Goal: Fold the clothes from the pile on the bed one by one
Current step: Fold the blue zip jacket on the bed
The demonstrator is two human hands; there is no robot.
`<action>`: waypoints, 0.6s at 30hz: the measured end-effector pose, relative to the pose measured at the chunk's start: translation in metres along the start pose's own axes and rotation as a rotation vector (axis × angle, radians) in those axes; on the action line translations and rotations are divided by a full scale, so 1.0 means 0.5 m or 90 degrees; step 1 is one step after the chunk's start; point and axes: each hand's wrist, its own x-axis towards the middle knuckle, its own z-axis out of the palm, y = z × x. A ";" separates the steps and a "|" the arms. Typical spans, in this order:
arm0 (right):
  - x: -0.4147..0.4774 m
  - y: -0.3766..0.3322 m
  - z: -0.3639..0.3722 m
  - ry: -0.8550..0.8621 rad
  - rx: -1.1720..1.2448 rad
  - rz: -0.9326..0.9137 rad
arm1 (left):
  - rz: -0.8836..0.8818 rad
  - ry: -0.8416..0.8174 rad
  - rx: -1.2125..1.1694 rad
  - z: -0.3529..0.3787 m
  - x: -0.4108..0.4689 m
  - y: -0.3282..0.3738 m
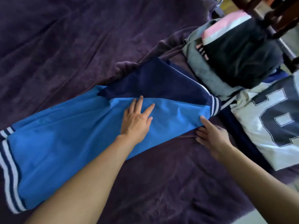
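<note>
**Bare forearms over a blue jacket, fold half made**

Bare forearms [90, 175] reach in from the bottom edge of the head view, across the purple bed cover [64, 46]. The left hand [136, 117] lies flat with fingers spread, pressing the middle of the blue jacket [72, 135]. The jacket is stretched out on the cover from its striped hem [9, 172] at the left to a striped cuff [214, 104] at the right. A navy panel [155, 81] is turned over its far side.

The right hand [212, 136] sits at the jacket's near right edge. Its index finger touches the cloth and the other fingers are curled against the cover; whether it pinches the edge I cannot tell.

Just beyond the cuff lies a stack of folded clothes [239, 62], with a numbered jersey [275, 120] beside it. By that, several pieces look done. This jacket seems to be at its first lengthwise fold, with cross folds still to make. No unfolded pile shows plainly, so what remains cannot be judged.
</note>
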 end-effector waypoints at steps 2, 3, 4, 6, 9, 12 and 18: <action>0.017 -0.008 0.024 -0.097 0.065 0.053 | -0.021 -0.032 0.007 0.009 0.010 0.003; 0.025 -0.017 0.037 -0.114 0.079 0.048 | -0.021 -0.037 0.002 0.007 0.012 0.002; 0.032 -0.025 0.046 -0.122 0.093 0.040 | -0.019 -0.041 -0.011 0.004 0.013 -0.001; 0.034 -0.037 0.056 -0.152 0.123 0.032 | -0.019 -0.049 -0.072 -0.004 0.017 -0.010; 0.005 -0.051 0.063 -0.220 0.176 0.018 | -0.070 0.028 -0.281 -0.016 0.032 -0.022; -0.053 -0.085 0.070 -0.219 0.185 -0.055 | -0.309 0.176 -0.421 -0.038 0.034 -0.034; -0.185 -0.118 0.125 -0.316 0.027 -0.330 | -0.573 -0.005 -1.018 -0.062 0.005 -0.048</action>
